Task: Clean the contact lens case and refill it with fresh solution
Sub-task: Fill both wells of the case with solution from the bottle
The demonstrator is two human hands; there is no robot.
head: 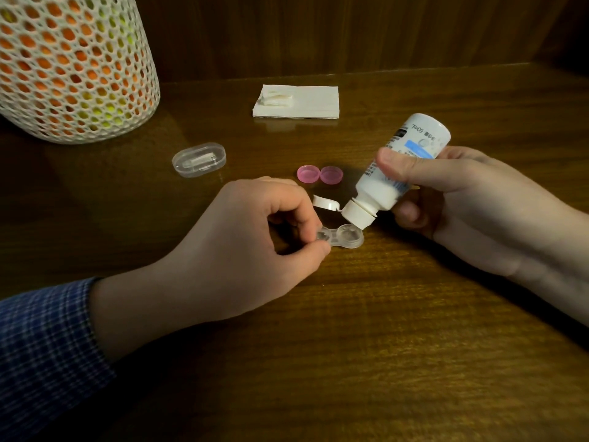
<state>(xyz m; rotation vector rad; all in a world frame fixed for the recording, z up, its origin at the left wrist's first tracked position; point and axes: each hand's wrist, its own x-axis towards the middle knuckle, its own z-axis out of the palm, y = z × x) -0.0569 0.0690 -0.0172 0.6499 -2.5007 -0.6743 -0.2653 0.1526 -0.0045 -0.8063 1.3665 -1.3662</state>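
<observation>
A clear two-well contact lens case [341,238] lies on the wooden table, both wells uncovered. My left hand [251,247] pinches its left well between thumb and fingers. My right hand [459,199] grips a white solution bottle [401,167], tipped upside down. The bottle's flip cap [325,202] hangs open and its nozzle sits right over the case's right well. Two pink lids [319,174] rest side by side on the table just behind the case.
A folded white tissue [306,102] with a crumpled piece on it lies at the back. A small clear plastic box [199,159] sits to the left. A tall white mesh container [73,65] stands at the far left. A wooden wall rises behind.
</observation>
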